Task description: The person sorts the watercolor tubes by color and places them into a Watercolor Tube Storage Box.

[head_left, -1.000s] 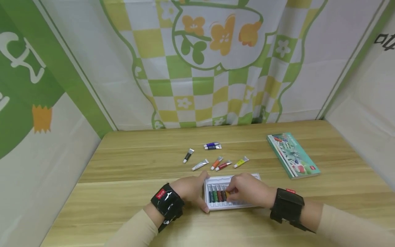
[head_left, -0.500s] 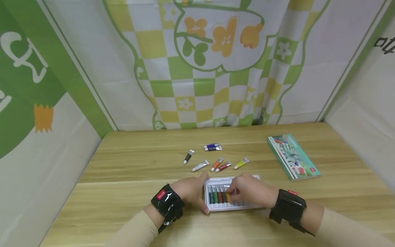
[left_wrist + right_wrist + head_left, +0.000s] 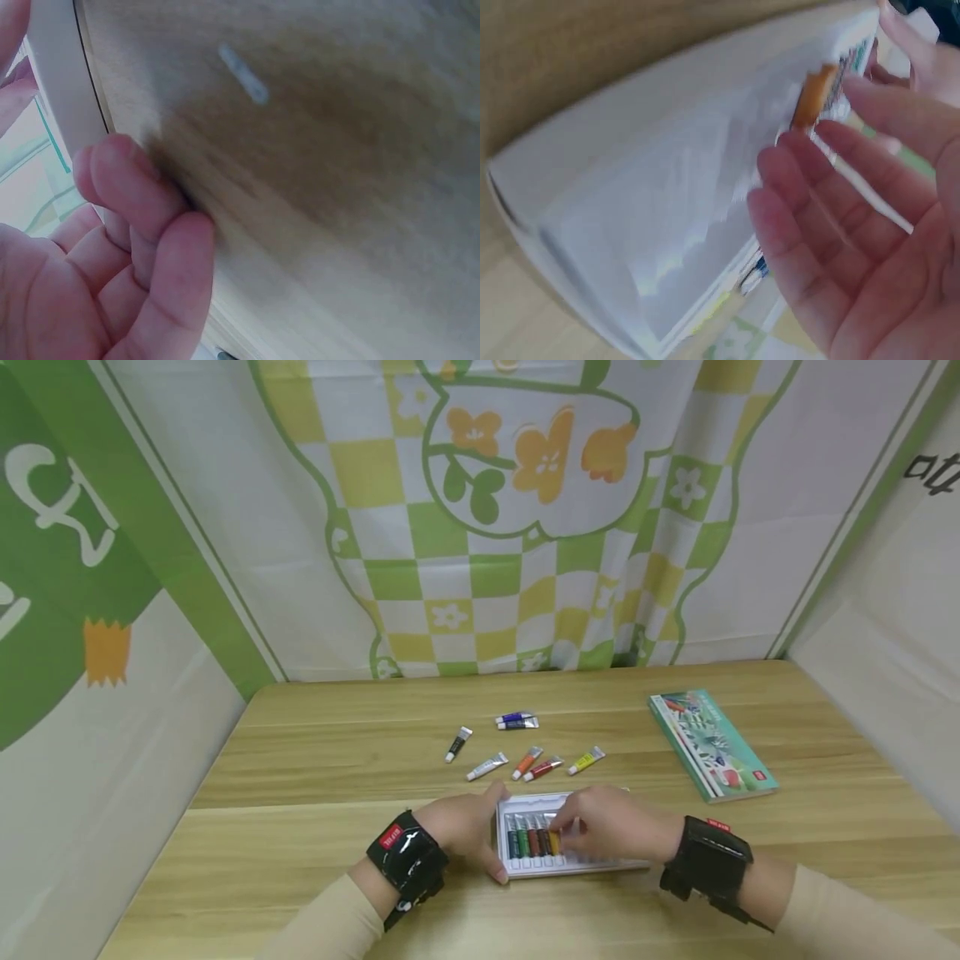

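On the worktop point(image 3: 322, 760), the left hand point(image 3: 461, 827) clasps one end of the tray point(image 3: 536, 802) while the right hand point(image 3: 622, 822), loosely parted, touches or nears the ochre tube point(image 3: 555, 843) inside, best pressed flat beside its neighbours, loose tubes point(image 3: 543, 768) beyond.

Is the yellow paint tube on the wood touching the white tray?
Apart. The head view shows it: a strip of bare wood lies between the yellow paint tube and the white tray's far edge.
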The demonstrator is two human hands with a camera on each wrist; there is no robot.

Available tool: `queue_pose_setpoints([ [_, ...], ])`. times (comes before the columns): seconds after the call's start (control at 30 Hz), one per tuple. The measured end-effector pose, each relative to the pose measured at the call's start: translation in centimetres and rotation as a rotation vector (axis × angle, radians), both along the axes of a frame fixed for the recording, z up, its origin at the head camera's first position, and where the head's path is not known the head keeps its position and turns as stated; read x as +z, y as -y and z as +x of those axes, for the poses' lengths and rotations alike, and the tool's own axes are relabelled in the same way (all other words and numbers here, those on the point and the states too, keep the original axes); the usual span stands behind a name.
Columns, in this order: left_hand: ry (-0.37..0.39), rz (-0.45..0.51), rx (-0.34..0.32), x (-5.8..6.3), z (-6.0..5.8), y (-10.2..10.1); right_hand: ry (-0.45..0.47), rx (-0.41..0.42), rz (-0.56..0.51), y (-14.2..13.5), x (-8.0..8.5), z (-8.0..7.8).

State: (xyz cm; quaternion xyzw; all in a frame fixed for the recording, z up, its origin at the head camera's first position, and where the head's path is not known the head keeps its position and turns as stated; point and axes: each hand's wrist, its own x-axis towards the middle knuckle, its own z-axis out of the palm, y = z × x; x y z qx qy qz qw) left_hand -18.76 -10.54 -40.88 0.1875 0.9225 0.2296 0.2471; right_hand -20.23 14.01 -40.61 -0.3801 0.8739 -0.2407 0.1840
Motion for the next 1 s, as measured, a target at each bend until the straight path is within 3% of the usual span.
queue_pose_setpoints([
  [0.2, 0.004, 0.002, 0.000, 0.0, 0.0, -0.1, 0.259, 0.041, -0.178, -1.6, -0.7, -2.4],
  [0.33, 0.002, -0.004, -0.004, 0.0, -0.1, 0.0, 0.320, -0.040, -0.211, -2.6, -0.8, -3.9],
  [0.6, 0.013, -0.009, 0.001, -0.1, -0.3, 0.1, 0.333, -0.414, -0.289, -4.2, -1.0, -7.6],
  [0.7, 0.011, 0.001, -0.003, -0.1, -0.3, 0.1, 0.334, -0.529, -0.273, -4.3, -1.0, -8.7],
  [0.77, 0.008, 0.000, -0.007, -0.2, -0.3, 0.1, 0.326, -0.545, -0.229, -4.2, -1.1, -9.2],
  [1.0, 0.005, -0.017, -0.021, -0.4, -0.5, 0.0, 0.191, -0.477, -0.089, -3.3, -1.7, -10.1],
])
